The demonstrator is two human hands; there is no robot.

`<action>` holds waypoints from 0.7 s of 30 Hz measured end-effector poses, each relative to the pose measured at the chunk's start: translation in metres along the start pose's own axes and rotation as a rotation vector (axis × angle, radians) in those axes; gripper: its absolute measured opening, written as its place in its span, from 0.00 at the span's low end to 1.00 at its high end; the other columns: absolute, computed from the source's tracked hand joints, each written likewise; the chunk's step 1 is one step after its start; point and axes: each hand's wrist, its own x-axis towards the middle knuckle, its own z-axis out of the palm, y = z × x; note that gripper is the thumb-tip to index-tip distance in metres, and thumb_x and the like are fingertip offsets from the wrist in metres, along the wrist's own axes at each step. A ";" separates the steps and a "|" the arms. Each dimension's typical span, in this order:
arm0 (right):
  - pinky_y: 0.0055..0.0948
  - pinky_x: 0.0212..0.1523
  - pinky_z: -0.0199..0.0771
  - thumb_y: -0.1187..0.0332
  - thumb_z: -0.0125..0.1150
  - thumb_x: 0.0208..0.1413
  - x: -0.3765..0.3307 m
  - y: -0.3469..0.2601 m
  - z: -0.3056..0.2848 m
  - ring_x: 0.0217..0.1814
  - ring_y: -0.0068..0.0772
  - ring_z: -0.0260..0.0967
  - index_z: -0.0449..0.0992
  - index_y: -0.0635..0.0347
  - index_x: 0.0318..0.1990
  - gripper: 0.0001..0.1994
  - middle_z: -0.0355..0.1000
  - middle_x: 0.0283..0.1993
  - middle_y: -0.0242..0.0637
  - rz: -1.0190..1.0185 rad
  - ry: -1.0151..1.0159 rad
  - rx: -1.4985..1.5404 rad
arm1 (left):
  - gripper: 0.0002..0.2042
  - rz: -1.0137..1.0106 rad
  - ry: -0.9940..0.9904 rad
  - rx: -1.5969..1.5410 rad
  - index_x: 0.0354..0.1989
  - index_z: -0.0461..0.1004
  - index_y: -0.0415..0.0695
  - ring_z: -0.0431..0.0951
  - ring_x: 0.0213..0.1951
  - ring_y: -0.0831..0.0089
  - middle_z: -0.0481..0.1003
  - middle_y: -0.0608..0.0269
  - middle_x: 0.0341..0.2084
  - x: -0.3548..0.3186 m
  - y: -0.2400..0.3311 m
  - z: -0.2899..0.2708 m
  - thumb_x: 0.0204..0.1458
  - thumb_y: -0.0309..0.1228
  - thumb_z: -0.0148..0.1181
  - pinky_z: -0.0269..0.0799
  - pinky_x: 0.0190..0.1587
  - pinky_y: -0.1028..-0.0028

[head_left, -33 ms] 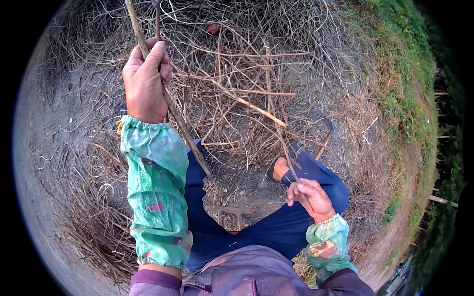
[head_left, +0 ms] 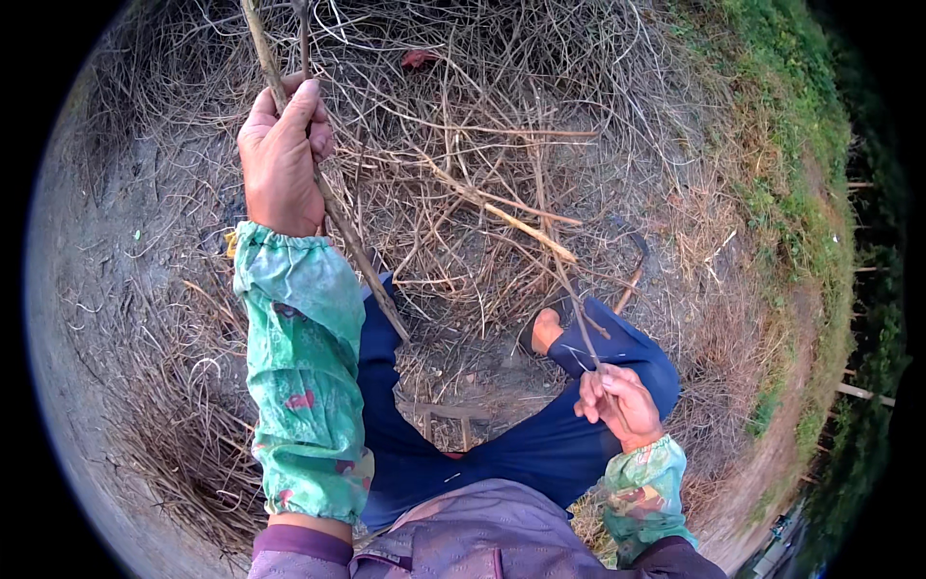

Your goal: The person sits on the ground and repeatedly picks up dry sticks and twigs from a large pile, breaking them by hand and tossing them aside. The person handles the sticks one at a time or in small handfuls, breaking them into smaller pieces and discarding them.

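Above the dry brush pile (head_left: 463,174), my left hand (head_left: 280,159) grips a thick stick (head_left: 333,217); my right hand (head_left: 617,400) pinches a thin twig (head_left: 569,289).

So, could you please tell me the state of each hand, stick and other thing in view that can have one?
left hand: raised, closed round the long stick
long stick: held slanting, lower end near the knee
right hand: closed on the thin twig
thin twig: held, leading up into the pile
dry twig pile: loose, tangled on the ground
green sleeve cover: on the left forearm
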 end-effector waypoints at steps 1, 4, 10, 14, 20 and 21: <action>0.37 0.37 0.75 0.67 0.49 0.63 -0.032 0.000 -0.002 0.20 0.32 0.66 0.68 0.65 0.29 0.12 0.66 0.27 0.41 -0.107 0.070 0.135 | 0.11 -0.003 0.021 0.009 0.49 0.69 0.38 0.65 0.21 0.84 0.69 0.67 0.27 0.002 -0.002 0.000 0.62 0.27 0.58 0.61 0.23 0.83; 0.32 0.28 0.72 0.69 0.51 0.61 -0.103 -0.002 -0.012 0.16 0.26 0.61 0.68 0.66 0.27 0.12 0.67 0.27 0.43 -0.290 0.081 0.006 | 0.10 -0.065 0.053 -0.043 0.46 0.68 0.40 0.65 0.20 0.84 0.69 0.68 0.26 -0.008 -0.002 0.003 0.60 0.27 0.60 0.61 0.22 0.82; 0.24 0.25 0.64 0.73 0.51 0.62 -0.140 0.016 -0.027 0.22 0.17 0.61 0.70 0.66 0.32 0.07 0.68 0.28 0.35 -0.439 0.800 -0.766 | 0.06 -0.347 -0.066 -0.188 0.39 0.68 0.43 0.64 0.18 0.83 0.68 0.69 0.24 -0.032 -0.040 0.058 0.60 0.28 0.60 0.59 0.19 0.81; 0.21 0.23 0.54 0.73 0.51 0.64 -0.194 0.013 -0.091 0.23 0.11 0.53 0.73 0.61 0.37 0.05 0.63 0.25 0.24 -0.699 1.302 -1.226 | 0.05 -0.384 -0.169 -0.190 0.39 0.67 0.44 0.63 0.18 0.84 0.68 0.69 0.24 -0.027 -0.043 0.061 0.62 0.29 0.57 0.59 0.19 0.81; 0.17 0.22 0.52 0.73 0.53 0.66 -0.158 -0.025 -0.026 0.22 0.10 0.51 0.75 0.61 0.42 0.05 0.61 0.26 0.20 -1.000 1.292 -0.605 | 0.09 -0.320 -0.300 -0.164 0.42 0.68 0.44 0.63 0.18 0.86 0.67 0.72 0.24 -0.054 -0.035 0.081 0.61 0.32 0.61 0.57 0.19 0.84; 0.19 0.23 0.54 0.74 0.53 0.65 -0.133 -0.026 -0.012 0.23 0.11 0.54 0.75 0.62 0.43 0.05 0.62 0.27 0.22 -1.000 1.234 -0.725 | 0.10 -0.319 -0.339 -0.167 0.43 0.68 0.44 0.63 0.18 0.87 0.67 0.72 0.24 -0.064 -0.035 0.089 0.61 0.33 0.61 0.57 0.20 0.85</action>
